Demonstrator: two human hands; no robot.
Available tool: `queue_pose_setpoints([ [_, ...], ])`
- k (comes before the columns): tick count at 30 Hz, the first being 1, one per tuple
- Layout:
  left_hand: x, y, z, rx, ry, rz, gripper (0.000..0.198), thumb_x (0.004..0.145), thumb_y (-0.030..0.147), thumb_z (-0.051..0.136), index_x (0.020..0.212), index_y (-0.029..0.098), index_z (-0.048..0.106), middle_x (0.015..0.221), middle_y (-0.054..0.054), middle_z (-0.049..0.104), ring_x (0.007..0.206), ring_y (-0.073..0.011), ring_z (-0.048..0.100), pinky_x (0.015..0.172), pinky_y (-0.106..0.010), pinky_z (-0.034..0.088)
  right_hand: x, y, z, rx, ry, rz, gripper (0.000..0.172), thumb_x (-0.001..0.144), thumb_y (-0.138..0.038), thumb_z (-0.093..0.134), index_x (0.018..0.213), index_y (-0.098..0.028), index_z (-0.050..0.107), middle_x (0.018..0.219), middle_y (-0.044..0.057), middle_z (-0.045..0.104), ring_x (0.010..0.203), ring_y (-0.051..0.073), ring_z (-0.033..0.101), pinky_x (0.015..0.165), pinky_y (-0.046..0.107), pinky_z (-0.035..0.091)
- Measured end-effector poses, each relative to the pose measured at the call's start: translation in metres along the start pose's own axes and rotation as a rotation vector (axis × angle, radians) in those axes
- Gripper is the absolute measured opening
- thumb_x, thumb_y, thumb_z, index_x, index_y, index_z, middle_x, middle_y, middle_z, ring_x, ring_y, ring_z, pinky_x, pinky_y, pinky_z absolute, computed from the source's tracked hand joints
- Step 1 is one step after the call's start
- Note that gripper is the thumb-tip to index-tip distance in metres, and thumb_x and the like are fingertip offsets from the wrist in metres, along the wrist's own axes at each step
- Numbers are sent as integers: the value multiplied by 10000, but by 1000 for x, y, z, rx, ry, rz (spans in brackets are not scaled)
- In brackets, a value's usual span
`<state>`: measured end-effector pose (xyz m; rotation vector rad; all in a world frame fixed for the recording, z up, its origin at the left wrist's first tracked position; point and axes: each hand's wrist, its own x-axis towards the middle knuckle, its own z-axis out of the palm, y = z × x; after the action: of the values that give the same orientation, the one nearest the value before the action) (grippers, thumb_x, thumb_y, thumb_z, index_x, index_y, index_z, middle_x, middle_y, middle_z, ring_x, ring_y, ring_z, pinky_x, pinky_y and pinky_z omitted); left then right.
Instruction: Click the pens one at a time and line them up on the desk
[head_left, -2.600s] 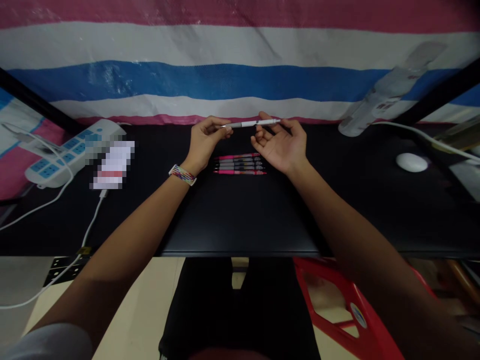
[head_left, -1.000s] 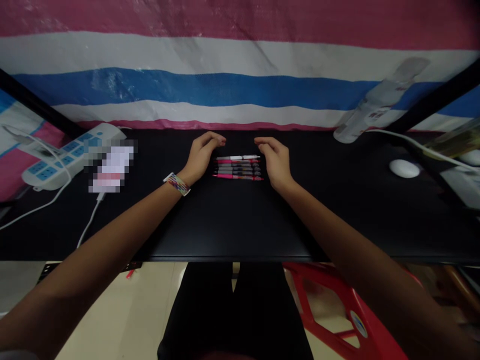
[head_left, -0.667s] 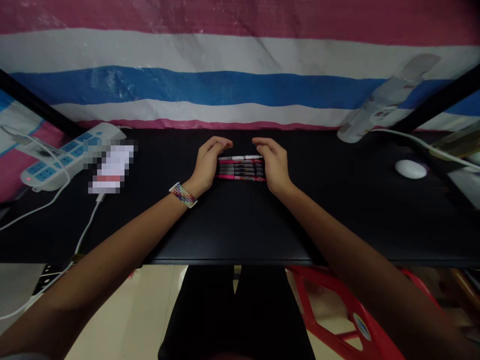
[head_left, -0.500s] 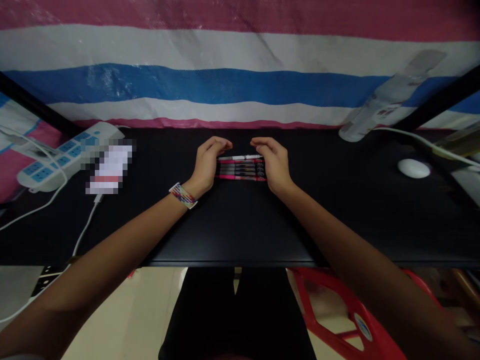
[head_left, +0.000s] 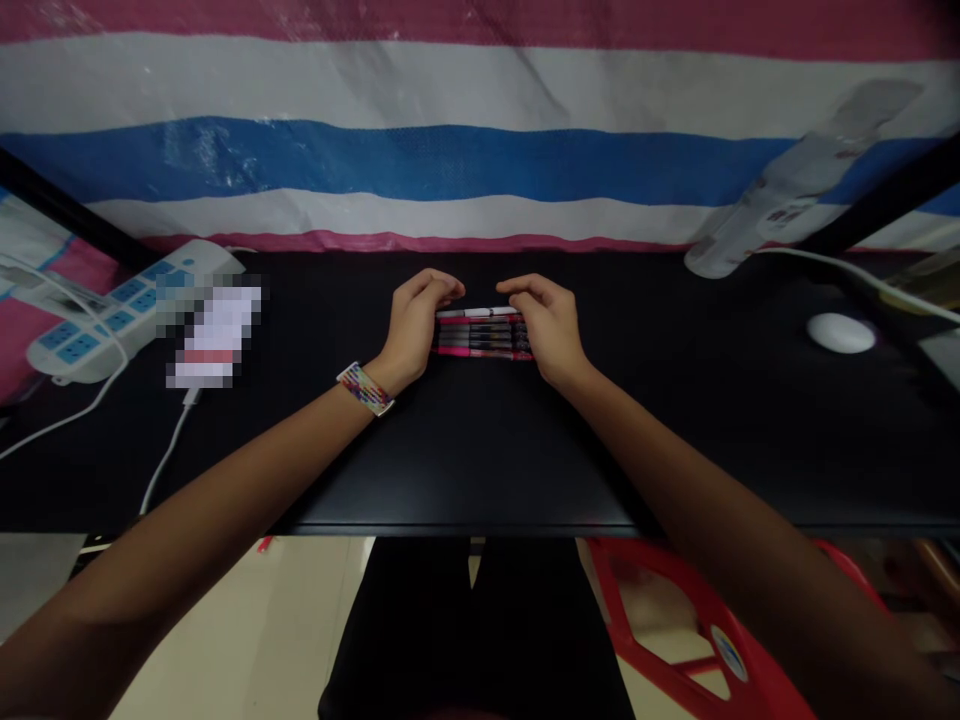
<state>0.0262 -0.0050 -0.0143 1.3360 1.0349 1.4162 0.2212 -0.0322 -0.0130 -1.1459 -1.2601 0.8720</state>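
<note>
Head | left hand [head_left: 410,328], right hand [head_left: 553,328] cupped inward at opposite ends of pens [head_left: 484,338] | both loosely curled, unclenched

— Pens [head_left: 484,337]?
— Six, probably, given blur mid-row.
— Alongside?
— One left hand [head_left: 409,328], one right hand [head_left: 553,330], one wristband [head_left: 365,389].
— Also listed?
— One power strip [head_left: 135,312], one phone [head_left: 217,335], one mouse [head_left: 841,333], one clear bottle [head_left: 787,190], one red stool [head_left: 761,680].
</note>
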Motion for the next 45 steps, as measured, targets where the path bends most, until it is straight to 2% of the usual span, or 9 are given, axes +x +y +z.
queue_pose_setpoints([
  [7, -6, 7, 4, 40, 15, 40, 228, 1005, 190, 693, 790, 224, 760, 893, -38, 791, 951, -210, 746, 996, -344, 582, 4, 9, 1, -127, -19, -91, 245, 890, -181, 610, 972, -261, 826, 1139, 39, 881, 1148, 290, 809, 1164, 513, 596],
  [19, -2, 0, -5, 20, 9, 33, 226, 1040, 294, 739, 821, 239, 738, 957, -55, 816, 1021, -231, 771, 1060, -364, 609, 3, 10, -1, -248, -138, -149, 261, 898, -179, 667, 1059, -286, 842, 1261, 61, 869, 1319, 338, 784, 1230, 593, 575],
  [23, -2, 0, -6, -45, -3, 24, 235, 1062, 258, 685, 835, 229, 742, 976, -61, 818, 1029, -224, 784, 1083, -370, 602, 0, 5, -4, -313, -199, -181, 266, 901, -186, 709, 1100, -288, 852, 1363, 78, 854, 1430, 361, 750, 1302, 631, 517],
  [29, -2, 1, -7, -122, -31, 3, 273, 1099, 221, 633, 847, 212, 738, 976, -63, 795, 1064, -206, 796, 1132, -369, 576, -2, 3, -5, -381, -192, -217, 283, 907, -178, 702, 1119, -289, 852, 1375, 90, 853, 1409, 361, 765, 1283, 645, 531],
  [31, -2, 2, -7, -122, -36, -1, 286, 1111, 222, 628, 848, 211, 739, 976, -63, 790, 1065, -203, 791, 1133, -363, 572, -3, 1, -5, -413, -195, -253, 257, 915, -172, 705, 1098, -275, 852, 1339, 101, 859, 1419, 373, 758, 1297, 656, 517],
  [34, -1, 2, -7, -120, -33, -6, 298, 1123, 232, 635, 845, 215, 741, 978, -61, 790, 1062, -204, 785, 1120, -350, 574, -8, -6, -6, -465, -227, -332, 162, 928, -167, 718, 968, -263, 842, 1333, 110, 856, 1509, 408, 693, 1347, 703, 450],
  [39, -3, 4, -5, -145, -27, -15, 327, 1134, 192, 593, 844, 206, 745, 968, -60, 785, 1039, -185, 778, 1103, -324, 574, -26, -16, -6, -505, -339, -507, 158, 912, -139, 748, 870, -265, 834, 1541, 90, 777, 1668, 458, 512, 1345, 765, 428],
  [45, -5, 6, -5, -162, -29, -11, 323, 1129, 202, 578, 851, 212, 740, 970, -54, 793, 1036, -184, 778, 1100, -333, 584, -36, -17, -2, -530, -463, -689, 168, 965, -137, 711, 878, -243, 808, 1498, 127, 781, 1645, 441, 529, 1314, 725, 500],
])
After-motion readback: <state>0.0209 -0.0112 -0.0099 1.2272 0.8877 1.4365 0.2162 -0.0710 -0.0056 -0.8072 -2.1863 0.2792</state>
